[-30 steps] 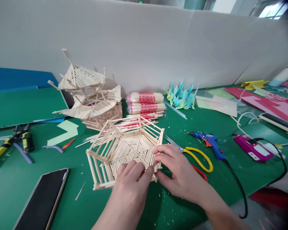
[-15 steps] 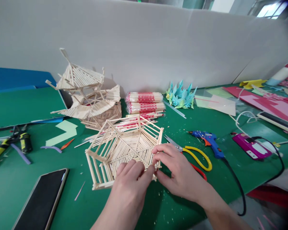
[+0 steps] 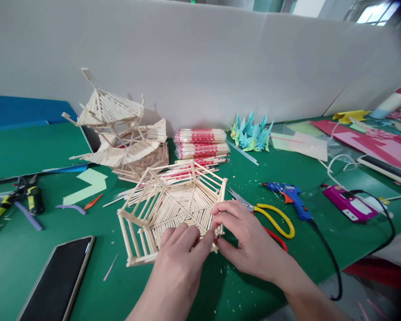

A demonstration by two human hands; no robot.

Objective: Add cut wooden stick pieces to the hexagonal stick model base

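A wooden stick frame (image 3: pixel 180 205) with open railed sides and a floor of patterned sticks lies on the green table (image 3: pixel 247 285). My left hand (image 3: pixel 183 254) is closed on its near side, fingers curled over the edge and hiding part of it. At the near right corner my right hand (image 3: pixel 237 236) has its fingertips pinched against the frame, close to my left fingertips. What exactly the fingertips hold is hidden. Just right of my right hand are scissors (image 3: pixel 274 216) with yellow and red handles, partly behind it.
A stick pagoda (image 3: pixel 120 129) stands at the back left, beside wrapped stick bundles (image 3: pixel 202 142) and a blue paper model (image 3: pixel 252 133). Rightward lie a blue glue gun (image 3: pixel 292 198) with its cable and a magenta power box (image 3: pixel 349 203). A phone (image 3: pixel 58 276) and pliers (image 3: pixel 16 200) lie left.
The frame's left side has shifted very slightly left and down. Both hands keep nearly the same pose.
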